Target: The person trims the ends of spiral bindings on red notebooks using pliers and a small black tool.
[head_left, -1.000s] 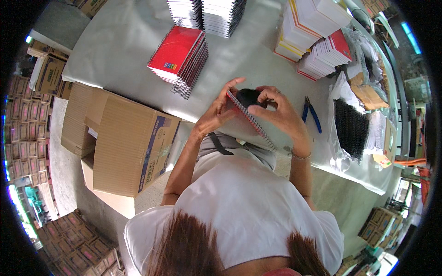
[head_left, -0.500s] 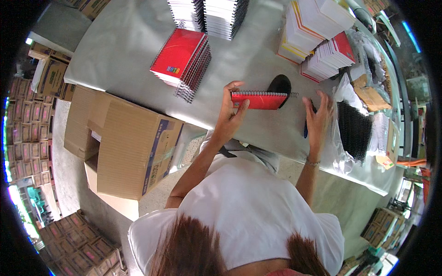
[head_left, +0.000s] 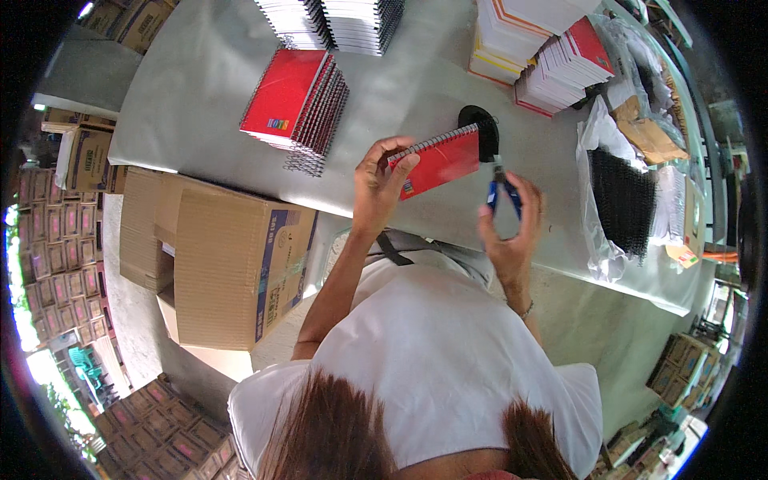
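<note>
A small red notebook [head_left: 445,165] with a wire spiral along its upper edge is pinched at its left end by my left hand [head_left: 379,182]. It is held tilted above the grey table. My right hand [head_left: 514,232] grips blue-handled pliers [head_left: 502,186], their handles spread and their jaws pointing up at the spiral's right end. Whether the jaws touch the wire I cannot tell. Beyond the notebook, a black rounded object [head_left: 482,120] lies partly hidden. To the left stands a stack of red spiral notebooks [head_left: 282,94].
White-paged spiral stacks [head_left: 364,28] stand at the far edge. At the right are unbound page stacks [head_left: 564,72], black spiral coils [head_left: 620,204] in plastic, and crumpled brown paper [head_left: 650,136]. An open cardboard box [head_left: 220,260] sits left of me, beside the table [head_left: 184,120].
My right hand has moved left, bringing the pliers to the spiral's right end with the handles spread. The notebook has tilted, its right end higher, showing more of the red cover.
</note>
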Demonstrator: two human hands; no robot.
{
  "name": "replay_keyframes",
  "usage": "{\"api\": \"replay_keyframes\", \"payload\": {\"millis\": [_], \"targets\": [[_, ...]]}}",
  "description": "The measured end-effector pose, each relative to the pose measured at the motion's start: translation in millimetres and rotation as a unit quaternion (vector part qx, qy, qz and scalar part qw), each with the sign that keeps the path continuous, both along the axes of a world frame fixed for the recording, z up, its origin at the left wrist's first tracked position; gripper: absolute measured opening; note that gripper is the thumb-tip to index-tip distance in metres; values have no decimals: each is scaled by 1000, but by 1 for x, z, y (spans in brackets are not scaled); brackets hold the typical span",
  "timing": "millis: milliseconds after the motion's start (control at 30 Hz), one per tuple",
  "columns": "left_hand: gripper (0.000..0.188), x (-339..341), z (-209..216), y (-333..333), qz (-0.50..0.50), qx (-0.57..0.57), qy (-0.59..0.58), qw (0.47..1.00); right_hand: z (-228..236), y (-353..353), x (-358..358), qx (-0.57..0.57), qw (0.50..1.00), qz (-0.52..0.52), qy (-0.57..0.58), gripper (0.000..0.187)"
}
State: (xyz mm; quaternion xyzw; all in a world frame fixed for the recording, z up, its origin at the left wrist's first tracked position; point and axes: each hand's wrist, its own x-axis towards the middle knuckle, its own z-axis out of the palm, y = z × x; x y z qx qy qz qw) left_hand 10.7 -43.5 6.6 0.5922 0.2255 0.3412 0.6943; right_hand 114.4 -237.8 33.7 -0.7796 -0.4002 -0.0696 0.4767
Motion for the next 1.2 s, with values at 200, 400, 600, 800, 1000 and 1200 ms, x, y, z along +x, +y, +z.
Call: {"api": "replay_keyframes", "payload": {"millis": [200,400,600,800,1000,1200], "targets": [[29,-7,2,-7,-1,-7,40,999,9,37,-32,-5,989,147,33,62],[28,-12,17,-19,16,32,9,999,5,39,-39,27,984,165,57,61],[25,-19,3,-17,-51,-20,43,998,3,35,-39,10,989,145,26,58],[23,-19,12,-23,-32,21,90,995,-2,33,-41,-9,991,135,11,59],[20,-18,24,-29,44,140,133,980,-1,32,-43,-16,991,129,-9,60],[19,-21,19,-27,54,161,133,977,1,30,-44,-4,991,134,21,59]]}}
